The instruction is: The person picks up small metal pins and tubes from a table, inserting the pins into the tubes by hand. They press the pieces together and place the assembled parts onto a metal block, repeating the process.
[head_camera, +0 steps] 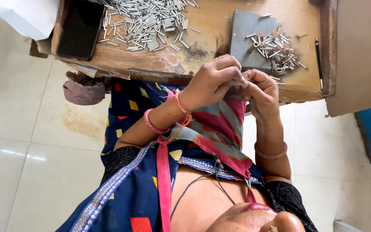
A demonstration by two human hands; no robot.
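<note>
Head view: worn wooden table [211, 30] over pale tiled floor [22, 129].

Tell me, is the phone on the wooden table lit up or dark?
Dark. The phone lies flat, face up on the wooden table, and its screen shows only plain black glass.

Hands meet fingertip to fingertip at the near edge of the worn wooden tabletop [211, 25], left hand [213, 81] touching right hand [260, 88]; whatever they pinch is too small to tell. Just beyond the grip: flat grey stone slab [247, 25] on the tabletop, small heap of short silver metal tubes [276, 50] on it. Beyond and left of the grip: large spread of short silver metal tubes [149, 21], then black rectangular phone [80, 29]; slim black pen [318, 53] well right, along the raised rim.
</note>
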